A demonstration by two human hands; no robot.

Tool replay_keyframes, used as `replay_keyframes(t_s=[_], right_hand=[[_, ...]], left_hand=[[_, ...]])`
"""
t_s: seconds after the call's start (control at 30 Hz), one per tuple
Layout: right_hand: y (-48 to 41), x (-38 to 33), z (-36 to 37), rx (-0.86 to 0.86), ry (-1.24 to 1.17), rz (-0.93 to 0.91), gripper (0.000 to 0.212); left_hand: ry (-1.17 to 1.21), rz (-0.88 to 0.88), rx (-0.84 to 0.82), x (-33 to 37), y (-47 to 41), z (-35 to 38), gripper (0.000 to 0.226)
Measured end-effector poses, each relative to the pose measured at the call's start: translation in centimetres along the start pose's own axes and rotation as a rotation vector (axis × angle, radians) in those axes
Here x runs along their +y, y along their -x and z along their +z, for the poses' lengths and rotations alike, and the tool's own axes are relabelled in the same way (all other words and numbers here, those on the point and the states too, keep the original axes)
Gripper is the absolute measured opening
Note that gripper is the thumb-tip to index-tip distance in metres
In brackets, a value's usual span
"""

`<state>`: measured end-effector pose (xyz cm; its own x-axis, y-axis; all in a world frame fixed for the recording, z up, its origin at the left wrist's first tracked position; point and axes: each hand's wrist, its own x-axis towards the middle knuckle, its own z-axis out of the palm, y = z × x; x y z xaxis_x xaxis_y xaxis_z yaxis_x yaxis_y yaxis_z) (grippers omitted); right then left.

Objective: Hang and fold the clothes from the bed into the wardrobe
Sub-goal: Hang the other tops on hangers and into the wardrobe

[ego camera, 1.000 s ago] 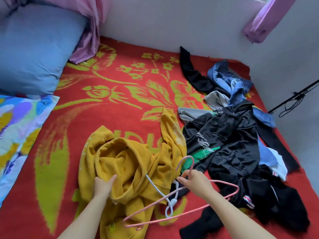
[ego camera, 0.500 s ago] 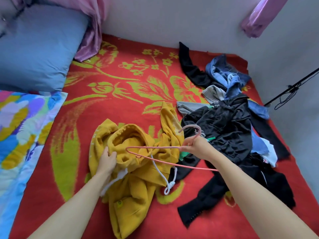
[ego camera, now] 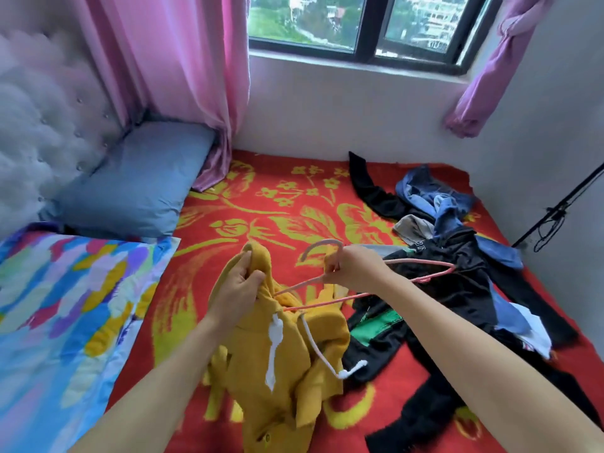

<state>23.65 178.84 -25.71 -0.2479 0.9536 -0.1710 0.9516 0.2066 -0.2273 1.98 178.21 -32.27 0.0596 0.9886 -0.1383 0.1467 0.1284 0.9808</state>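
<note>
A: Left hand [ego camera: 237, 286]?

B: Fingers and thumb bunched round the neck of the yellow hoodie [ego camera: 277, 371], gripping it and lifting it off the bed. Thick, fleecy knit, and the body hangs crumpled down to the red blanket [ego camera: 287, 204].

A: Right hand [ego camera: 356, 269]?

B: Closed on the pink hanger [ego camera: 322, 242], pinching it just under the curved hook. Thin, smooth rod in a triangular frame. One shoulder tip is at the hoodie's neck opening. I cannot tell if it is inside.

A: Drawstrings [ego camera: 273, 348]?

B: Two white cords. One hangs straight down the front and the other loops right, ending in a knot.

A: The rest of the clothes?

B: A rumpled pile [ego camera: 457, 282] of black, blue and grey garments lies just right of the hoodie, on the blanket. The blanket is fuzzy, with yellow-green flowers.

A: Around it?

B: A smooth blue pillow [ego camera: 137, 181] sits at the tufted headboard [ego camera: 39, 125].
</note>
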Motion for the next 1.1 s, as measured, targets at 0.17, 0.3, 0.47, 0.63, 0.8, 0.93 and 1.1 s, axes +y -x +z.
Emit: replay_keyframes(t_s=[0.17, 0.3, 0.47, 0.63, 0.8, 0.93, 1.1], right_hand=[[-0.4, -2.0, -0.5, -0.025, -0.353, -0.05, 0.026], [0.7, -1.0, 0.8, 0.264, -0.959, 0.051, 0.026], [2.3, 0.9, 1.2, 0.3, -1.314, 0.058, 0.049], [3.2, 1.7, 0.6, 0.328, -1.35, 0.054, 0.062], [4.7, 2.5, -1.4, 0.357, -1.353, 0.027, 0.066], [6.3, 4.2, -2.9, 0.439, -1.328, 0.055, 0.068], [9.1, 6.4, -3.4, 0.485, -1.366, 0.098, 0.058]], left_hand=[[0.011, 0.203, -0.131, 7.3, 2.0, 0.8, 0.041], [-0.048, 0.339, -0.282, 12.4, 4.2, -1.4, 0.013], [-0.4, 0.448, 0.324, 11.4, 2.6, -8.6, 0.045], [-0.296, 0.097, -0.112, 6.4, -0.8, -11.3, 0.041], [-0.294, -0.107, -0.431, 5.4, -1.4, -9.2, 0.028], [-0.463, -0.147, -0.692, 6.8, -2.4, -8.0, 0.027], [-0.161, 0.139, -0.389, 8.9, -3.4, -7.9, 0.021]])
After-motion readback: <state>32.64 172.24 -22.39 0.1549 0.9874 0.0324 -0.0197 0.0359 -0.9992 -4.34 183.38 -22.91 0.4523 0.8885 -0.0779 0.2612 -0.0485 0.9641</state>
